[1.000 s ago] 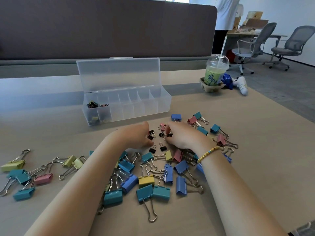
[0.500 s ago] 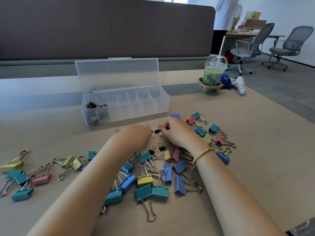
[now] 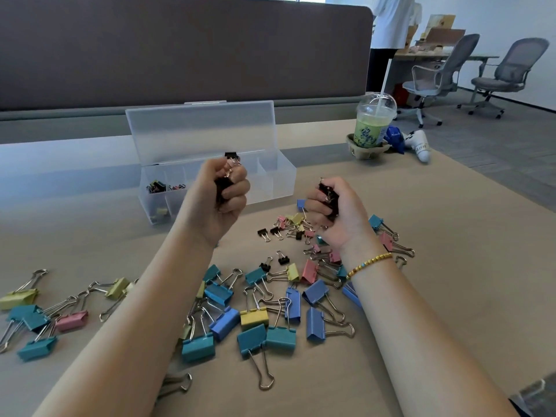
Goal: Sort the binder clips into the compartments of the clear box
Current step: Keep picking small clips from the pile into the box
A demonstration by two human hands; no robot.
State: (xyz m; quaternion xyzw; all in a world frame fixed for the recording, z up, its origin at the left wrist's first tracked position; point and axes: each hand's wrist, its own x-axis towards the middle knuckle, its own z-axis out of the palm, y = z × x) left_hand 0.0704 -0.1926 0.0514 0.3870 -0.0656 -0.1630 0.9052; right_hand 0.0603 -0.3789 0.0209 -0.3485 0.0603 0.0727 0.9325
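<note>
left hand point(image 3: 221, 195) grips small black clips point(image 3: 231, 155) | right hand point(image 3: 334, 210) likewise | orientation unclear

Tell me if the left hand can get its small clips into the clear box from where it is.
Probably yes. The left hand grips small black clips just in front of the clear box, whose lid stands open; nothing lies between them.

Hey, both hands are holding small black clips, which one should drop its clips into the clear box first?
Probably the left hand. It is raised in front of the clear box, gripping small black clips close to its compartments. The right hand grips its clips lower, over the pile on the table, farther from the box.
</note>
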